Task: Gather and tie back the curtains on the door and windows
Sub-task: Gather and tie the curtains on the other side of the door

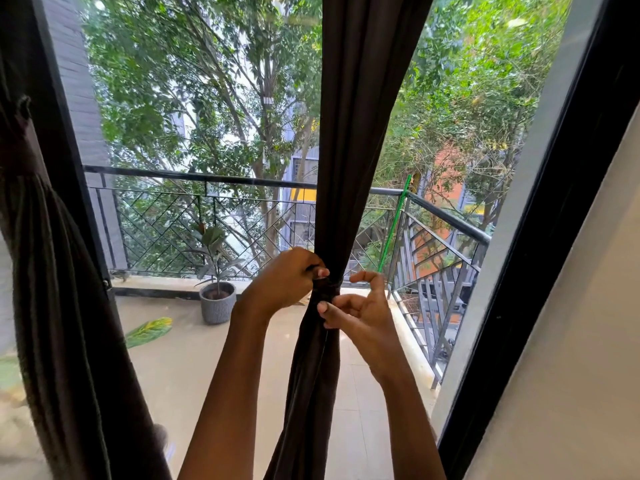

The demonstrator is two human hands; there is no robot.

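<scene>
Curtain (346, 133) bunched — left hand (287, 284) grips it, right hand (362, 311) pinches below; ribbed pot (218, 306) holds a plant (213, 244).

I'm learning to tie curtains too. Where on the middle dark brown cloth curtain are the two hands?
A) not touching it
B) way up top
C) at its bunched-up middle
C: the left hand grips the dark brown cloth curtain at its gathered waist, and the right hand pinches it just below.

Bare glass (194, 140) lies either side of the gathered curtain (360, 133); the black frame (540, 258) bounds the right
</scene>
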